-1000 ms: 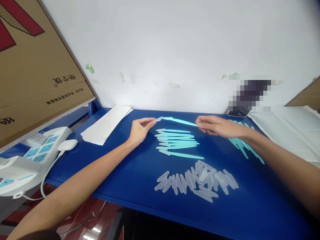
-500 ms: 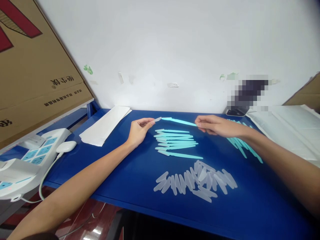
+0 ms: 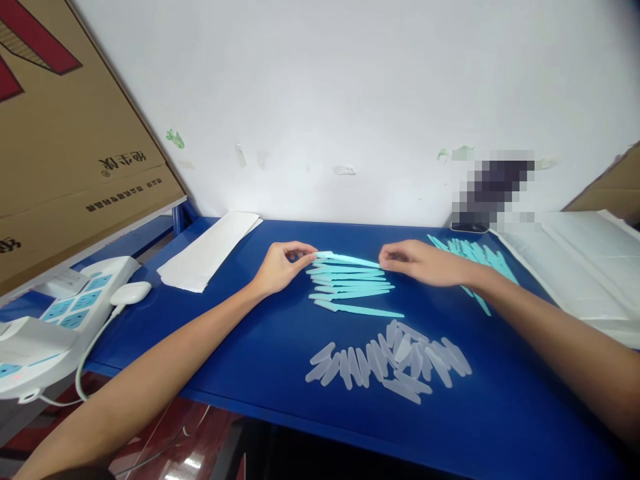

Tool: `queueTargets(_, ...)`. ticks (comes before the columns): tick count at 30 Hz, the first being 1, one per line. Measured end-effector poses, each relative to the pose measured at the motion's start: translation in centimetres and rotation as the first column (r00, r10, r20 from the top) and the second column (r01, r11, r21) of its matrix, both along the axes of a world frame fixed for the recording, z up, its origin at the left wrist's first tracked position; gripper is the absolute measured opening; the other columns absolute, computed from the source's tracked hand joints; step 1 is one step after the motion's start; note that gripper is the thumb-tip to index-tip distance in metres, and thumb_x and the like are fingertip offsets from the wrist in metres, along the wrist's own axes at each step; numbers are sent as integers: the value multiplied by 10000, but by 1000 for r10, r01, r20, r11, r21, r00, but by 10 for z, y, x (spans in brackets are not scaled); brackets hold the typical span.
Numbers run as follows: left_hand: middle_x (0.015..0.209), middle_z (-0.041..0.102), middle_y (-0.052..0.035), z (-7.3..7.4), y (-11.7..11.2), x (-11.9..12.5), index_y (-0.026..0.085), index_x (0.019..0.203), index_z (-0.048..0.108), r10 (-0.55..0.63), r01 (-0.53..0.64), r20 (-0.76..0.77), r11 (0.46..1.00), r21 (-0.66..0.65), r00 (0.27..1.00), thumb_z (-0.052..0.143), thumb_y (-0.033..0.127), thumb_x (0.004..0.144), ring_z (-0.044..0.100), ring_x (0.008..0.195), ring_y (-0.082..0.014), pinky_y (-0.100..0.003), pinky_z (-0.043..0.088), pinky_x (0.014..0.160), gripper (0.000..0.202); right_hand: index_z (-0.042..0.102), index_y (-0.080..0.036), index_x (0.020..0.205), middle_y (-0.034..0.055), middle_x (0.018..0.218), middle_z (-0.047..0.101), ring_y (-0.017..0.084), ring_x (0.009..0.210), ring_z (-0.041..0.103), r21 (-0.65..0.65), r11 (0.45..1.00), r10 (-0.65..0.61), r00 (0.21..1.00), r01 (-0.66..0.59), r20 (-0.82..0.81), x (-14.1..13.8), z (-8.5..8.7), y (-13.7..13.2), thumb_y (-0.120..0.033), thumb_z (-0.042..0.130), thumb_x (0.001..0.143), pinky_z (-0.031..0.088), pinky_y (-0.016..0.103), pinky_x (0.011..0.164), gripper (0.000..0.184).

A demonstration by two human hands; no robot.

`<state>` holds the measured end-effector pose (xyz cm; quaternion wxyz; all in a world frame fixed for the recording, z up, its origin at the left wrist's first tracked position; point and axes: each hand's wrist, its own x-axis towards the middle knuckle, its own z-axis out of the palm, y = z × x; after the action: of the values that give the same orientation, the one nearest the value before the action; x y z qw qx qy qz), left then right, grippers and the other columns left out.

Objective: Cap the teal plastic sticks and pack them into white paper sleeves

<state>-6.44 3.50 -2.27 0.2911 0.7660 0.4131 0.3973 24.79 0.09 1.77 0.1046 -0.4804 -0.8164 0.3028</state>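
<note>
A teal eyebrow razor spans the space between my two hands, just above a row of similar razors. My left hand pinches its blade end, where a translucent cap is mostly hidden by the fingertips. The tip of the handle is pinched by my right hand. Below the held razor, several teal razors with pale capped ends lie side by side. Nearer the front edge is a loose heap of translucent blade caps. More teal razors lie in a pile behind my right wrist.
All this lies on a blue table against a white wall. Folded white paper is at the left, beside a power strip with a charger cable. White plastic packaging lies right. A cardboard box stands at the left.
The cap and the razor's blade end, apart earlier, now meet at my left fingertips. My right hand has moved left and slightly down with the razor, closer to the row.
</note>
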Motion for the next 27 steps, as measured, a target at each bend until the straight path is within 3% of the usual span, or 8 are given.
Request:
queueTargets(3,876,728,-64,1,2,-2,200,893,799,-14,21,-98,997,72,995,697,426,853,608,759,-176,-305,476,730,251,636,-199,884,84,944,639,203,782,559,139,990,-10,985,-14,170,0,-4,1,-506,465,955,414,361,720,358)
queueTargets(6,844,698,-53,2,6,-5,179,960,785,70,-70,-19,997,44,997,684,470,850,568,650,-144,-279,463,649,327,663,-199,1079,135,1139,633,275,969,599,234,972,-65,973,12,222,-6,0,-2,-590,440,941,447,413,824,470)
queueTargets(10,819,686,-40,11,18,-25,150,1031,744,222,-222,9,975,30,975,615,516,868,521,508,-119,-269,412,523,421,435,-212,1513,184,1459,492,406,1283,494,183,982,1,969,-48,248,-32,14,-7,-785,559,769,440,524,993,948)
queueTargets(13,778,666,-56,24,33,-58,151,805,717,427,-380,-120,879,287,896,556,450,869,581,625,-166,-300,452,652,345,330,-187,1588,219,1553,393,505,1411,336,81,987,102,924,-141,369,-60,19,-7,-830,680,579,374,628,1067,1246)
queueTargets(17,613,585,-90,40,49,-111,172,524,575,674,-535,-293,726,433,678,434,423,904,557,655,-206,-356,409,731,477,476,-131,1477,231,1467,462,492,1395,366,3,989,130,874,-149,468,-87,22,0,-652,750,598,426,599,1042,1058)
queueTargets(21,824,706,-140,43,54,-147,135,942,733,762,-652,-385,647,396,522,419,508,926,637,810,-288,-386,425,788,488,588,-154,1283,194,1318,550,425,1254,514,-28,991,126,849,-130,513,-100,29,4,-530,744,634,522,485,890,766)
queueTargets(24,1332,603,-234,36,56,-155,182,1382,585,662,-618,-602,715,328,447,501,682,842,546,1199,-451,-516,421,940,740,583,-147,1222,187,1228,599,376,1108,594,-34,990,136,836,-139,532,-103,33,3,-501,747,644,524,430,781,697)
queueTargets(27,1515,423,-281,27,59,-153,216,1564,365,486,-625,-779,764,160,396,484,833,762,390,1339,-556,-681,326,1013,1019,559,-143,1211,170,1146,647,311,935,646,-39,991,131,825,-131,550,-101,31,2,-453,717,718,505,392,681,603)
